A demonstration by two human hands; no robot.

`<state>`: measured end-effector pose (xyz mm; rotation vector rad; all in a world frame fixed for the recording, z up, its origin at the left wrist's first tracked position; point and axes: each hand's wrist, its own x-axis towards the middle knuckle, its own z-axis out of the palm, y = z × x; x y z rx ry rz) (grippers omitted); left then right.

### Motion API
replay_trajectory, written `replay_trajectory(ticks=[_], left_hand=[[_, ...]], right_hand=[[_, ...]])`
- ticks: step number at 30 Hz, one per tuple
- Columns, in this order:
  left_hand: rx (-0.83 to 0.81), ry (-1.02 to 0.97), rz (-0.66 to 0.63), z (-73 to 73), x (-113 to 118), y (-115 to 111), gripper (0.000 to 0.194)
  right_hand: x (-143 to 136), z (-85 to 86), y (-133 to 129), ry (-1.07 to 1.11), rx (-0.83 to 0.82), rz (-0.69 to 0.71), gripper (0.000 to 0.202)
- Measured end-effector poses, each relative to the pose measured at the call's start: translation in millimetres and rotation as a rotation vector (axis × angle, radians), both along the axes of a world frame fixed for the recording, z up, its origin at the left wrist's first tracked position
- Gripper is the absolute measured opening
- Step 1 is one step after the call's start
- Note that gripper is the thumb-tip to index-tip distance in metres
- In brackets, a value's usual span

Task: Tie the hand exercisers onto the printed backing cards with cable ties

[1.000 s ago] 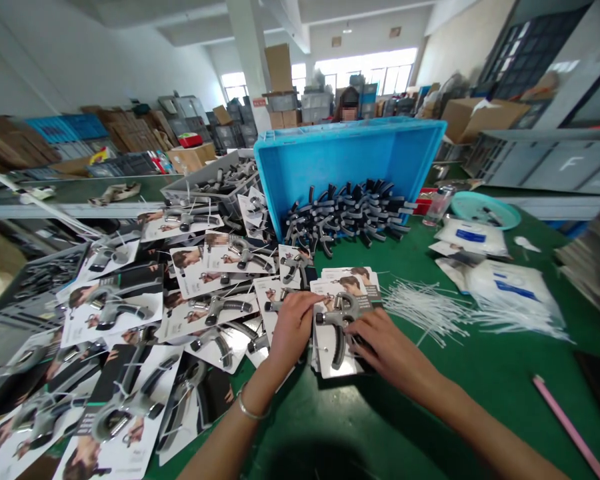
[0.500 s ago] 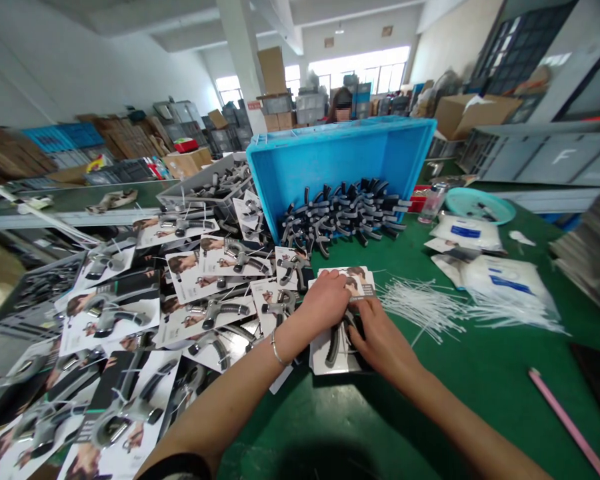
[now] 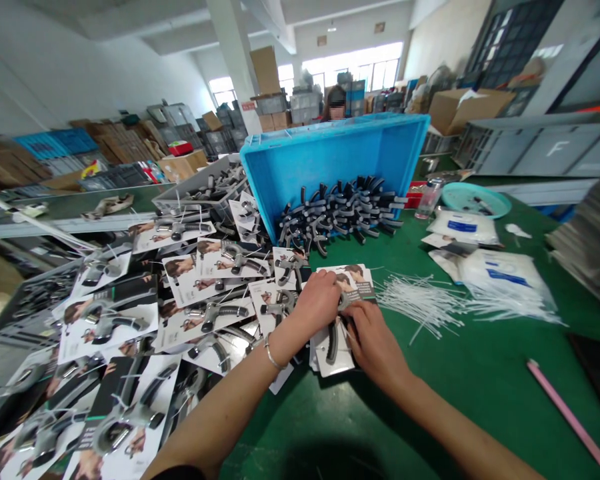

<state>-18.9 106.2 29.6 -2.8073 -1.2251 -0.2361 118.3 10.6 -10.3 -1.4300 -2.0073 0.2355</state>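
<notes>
My left hand (image 3: pixel 320 298), with a bracelet at the wrist, is closed on a grey-and-black hand grip (image 3: pixel 333 340) that lies on a stack of printed cards (image 3: pixel 356 277). From the right, my right hand (image 3: pixel 375 333) has its fingers curled at the same grip's side; its fingertips are partly hidden. Many cards with hand grips fastened on them (image 3: pixel 230 257) cover the left side. White cable ties (image 3: pixel 420 303) are spread to the right of the stack.
Behind the cards, a tilted blue crate (image 3: pixel 330 150) has loose grips (image 3: pixel 340 210) spilling from it. On the right are bagged ties (image 3: pixel 510 277), a turquoise tray (image 3: pixel 475 200), a jar (image 3: pixel 429 200) and a pink strip (image 3: pixel 570 413). A person (image 3: pixel 336 103) is beyond the crate.
The top card and its grip have turned slightly on the stack. My right hand has shifted a little, and more of the grip shows between my hands. The camera view has moved slightly.
</notes>
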Motion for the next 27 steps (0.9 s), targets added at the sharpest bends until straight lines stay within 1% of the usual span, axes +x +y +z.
replay_trajectory(ticks=[3, 6, 8, 11, 14, 17, 20, 24, 27], left_hand=[[-0.014, -0.012, 0.004, -1.0, 0, -1, 0.02], [-0.031, -0.031, 0.009, 1.0, -4, 0, 0.022], [-0.03, -0.078, 0.048, 3.6, -8, 2, 0.023], [-0.038, -0.192, 0.151, 5.7, -16, 6, 0.026], [-0.077, -0.23, 0.201, 2.7, -20, 8, 0.027], [-0.126, -0.232, 0.198, -3.6, -20, 6, 0.026], [-0.164, -0.264, 0.192, -6.8, -19, 3, 0.026], [-0.18, -0.304, 0.169, -2.7, -18, 0, 0.028], [-0.133, -0.232, 0.172, -0.7, -17, -1, 0.029]], right_hand=[[0, -1.8, -7, 0.002, 0.013, 0.0, 0.024], [0, -2.0, -12, -0.024, 0.001, 0.032, 0.028], [1, -2.5, -12, -0.008, -0.009, 0.041, 0.028], [5, -3.0, -6, 0.059, -0.016, 0.001, 0.028], [10, -0.4, 4, 0.041, -0.079, -0.012, 0.031], [12, 3.1, 13, -0.017, -0.151, 0.023, 0.032], [10, 2.4, 18, 0.003, -0.133, 0.035, 0.028], [7, -1.3, 18, 0.058, -0.059, -0.01, 0.027], [7, 0.7, 22, 0.006, -0.095, 0.009, 0.024]])
